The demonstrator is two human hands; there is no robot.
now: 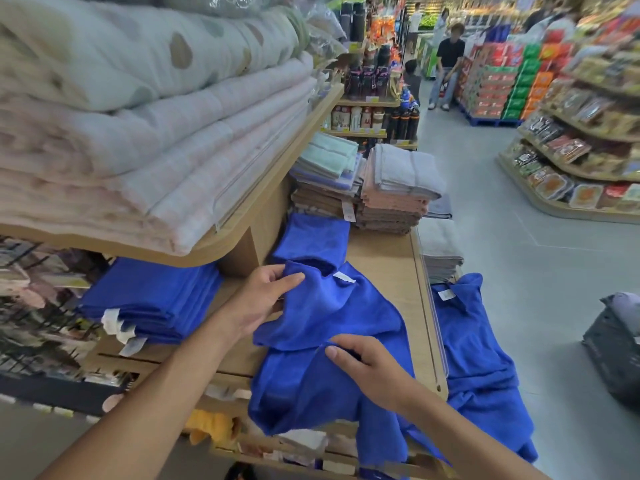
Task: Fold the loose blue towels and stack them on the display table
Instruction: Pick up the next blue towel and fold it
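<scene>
A loose blue towel [332, 306] with a white tag lies rumpled on the wooden display table [381, 251]. My left hand [263, 299] pinches its upper left edge between thumb and fingers. My right hand [367, 365] grips a fold of blue towel [304, 389] lower down, fingers curled over the cloth. More loose blue towels [474, 348] hang over the table's right edge. A stack of folded blue towels [152, 299] sits at the left under the shelf. A folded blue towel [315, 237] lies behind the loose one.
An upper shelf with folded quilts [145, 126] overhangs the table at the left. Stacks of grey, pink and brown towels [391, 192] stand at the table's far end. An aisle floor [540, 271] runs to the right, with a dark bag [616, 351] and people farther off.
</scene>
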